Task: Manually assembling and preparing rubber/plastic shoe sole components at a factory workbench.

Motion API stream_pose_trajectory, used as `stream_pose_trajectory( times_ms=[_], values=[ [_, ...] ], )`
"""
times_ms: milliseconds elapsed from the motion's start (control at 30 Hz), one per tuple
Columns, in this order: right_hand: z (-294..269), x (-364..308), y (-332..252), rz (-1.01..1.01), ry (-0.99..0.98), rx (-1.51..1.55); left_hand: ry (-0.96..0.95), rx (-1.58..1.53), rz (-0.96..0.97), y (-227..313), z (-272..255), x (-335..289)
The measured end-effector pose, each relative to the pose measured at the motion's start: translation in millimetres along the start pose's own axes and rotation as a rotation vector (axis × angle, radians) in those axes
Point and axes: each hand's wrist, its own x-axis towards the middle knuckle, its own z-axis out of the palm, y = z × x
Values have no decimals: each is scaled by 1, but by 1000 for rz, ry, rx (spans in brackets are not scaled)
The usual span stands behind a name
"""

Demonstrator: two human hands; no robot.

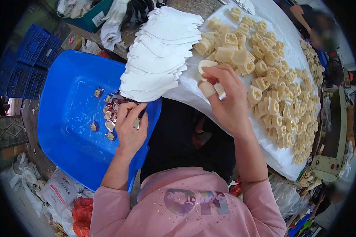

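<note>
Cream plastic parts [207, 89], small blocky mouldings, sit pinched in the right hand [225, 96] at the near edge of a white sheet [186, 93]; fingers are curled around them, thumb on top. Their long axis cannot be told, being mostly covered. A round cream piece [205, 64] lies just beyond the fingertips, toward the heap [273, 79] of like parts spread up and right across the sheet. Left hand [130, 124] reaches into a blue tub [67, 118], fingers closed on a small metal clip [137, 123]; more clips [108, 114] lie just left of it. Fanned white sheets [158, 55] lie between tub and heap, nearer the right hand.
</note>
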Motion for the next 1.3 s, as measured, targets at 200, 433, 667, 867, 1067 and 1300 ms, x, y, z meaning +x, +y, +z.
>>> stream_pose_trajectory(
  times_ms=[200,433,667,867,1067,1300],
  values=[
    [27,40,7,-197,-89,-570,181,-156,284,27,4,51],
    [36,58,19,-388,-166,-742,60,-32,361,26,22,62],
    [38,71,8,-302,-86,-604,69,13,369,28,21,63],
    [12,88,-25,-269,213,-511,81,-58,277,28,19,61],
    [-17,22,-17,-494,195,-603,-199,-1185,-158,57,24,41],
    [-33,-65,33,-20,294,-324,-191,-1439,-641,78,39,29]
  ],
)
